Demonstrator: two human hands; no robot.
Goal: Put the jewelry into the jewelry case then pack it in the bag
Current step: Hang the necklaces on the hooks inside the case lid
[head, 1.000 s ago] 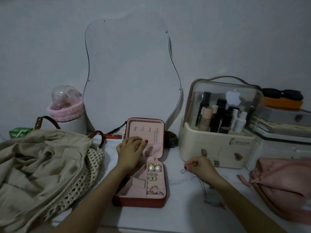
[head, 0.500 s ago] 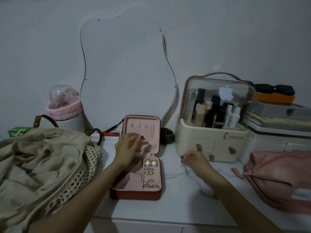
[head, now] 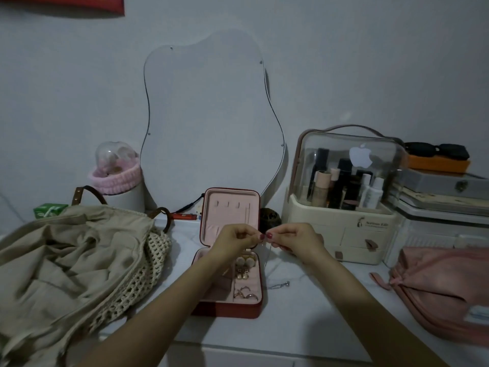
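A red jewelry case (head: 227, 309) with pink lining lies open on the white tabletop, its lid (head: 230, 207) standing upright. Pearl earrings (head: 244, 260), small studs and rings (head: 244, 294) sit in its right compartments. My left hand (head: 234, 238) and my right hand (head: 289, 237) meet just above the case, each pinching an end of a thin silver necklace (head: 277, 285). The chain hangs down between them, and its lower part with a small pendant rests on the table right of the case. A beige bag (head: 66, 260) with crochet trim and brown handles lies open at the left.
A cream cosmetics organizer (head: 341, 221) with a clear lid stands at the right, stacked boxes (head: 444, 192) behind it. A pink pouch (head: 447, 290) lies at the far right. A wavy mirror (head: 211, 123) leans on the wall. A pink headband on a white cylinder (head: 116, 176) stands back left.
My left hand left the case lid and came to the middle. My right hand lifted the necklace off the table and met it; both now pinch the chain above the case.
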